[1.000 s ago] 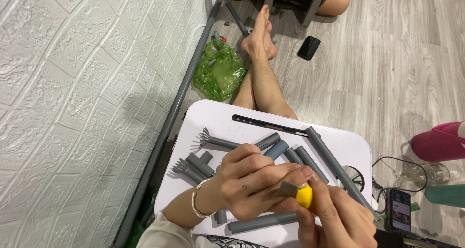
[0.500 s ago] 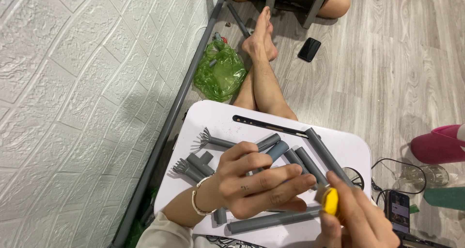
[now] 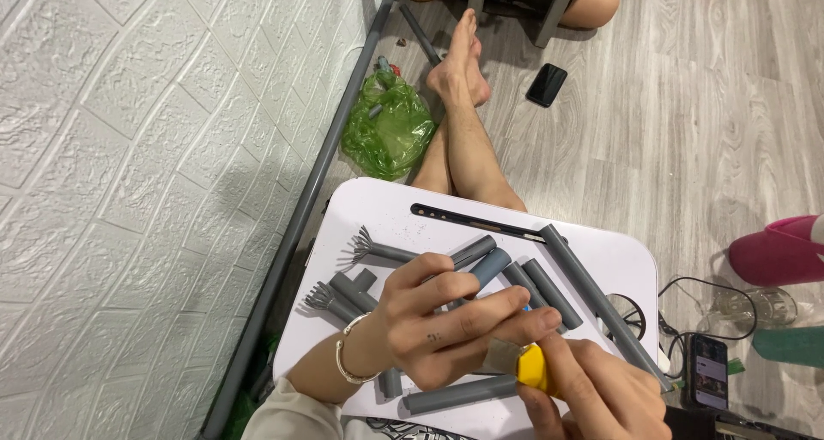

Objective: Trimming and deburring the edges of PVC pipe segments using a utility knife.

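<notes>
The left hand [image 3: 438, 333] lies over the middle of the small white table [image 3: 386, 208], its fingers [image 3: 481, 307] curled loosely around a short grey tube piece [image 3: 500, 354] whose end shows just at the fingertips, at about 4 o'clock from the palm. A light bracelet [image 3: 343, 360] circles that wrist. The right hand [image 3: 592, 397] comes in from 5 o'clock on the table, its fingers [image 3: 558, 354] closed on a yellow-handled tool [image 3: 532, 369]; the yellow part touches the end of the held tube, where the two hands meet. The tool's working tip is hidden between the hands.

More grey tubes lie on the table around the hands: a long grey tube [image 3: 596, 298] runs diagonally at 3 o'clock, several shorter grey tubes [image 3: 541, 292] lie side by side beside it, and one grey tube [image 3: 459, 394] lies at 6 o'clock below the left hand. At 10 o'clock sit two tubes with their ends cut into spread strips [image 3: 365, 248]. A thin dark strip [image 3: 476, 221] lies along the far edge at 12 o'clock.

Beyond the table the person's bare legs [image 3: 463, 139] stretch over the wooden floor [image 3: 687, 131], a green plastic bag [image 3: 386, 127] beside them at 11 o'clock and a black phone [image 3: 546, 84] at 1 o'clock.
</notes>
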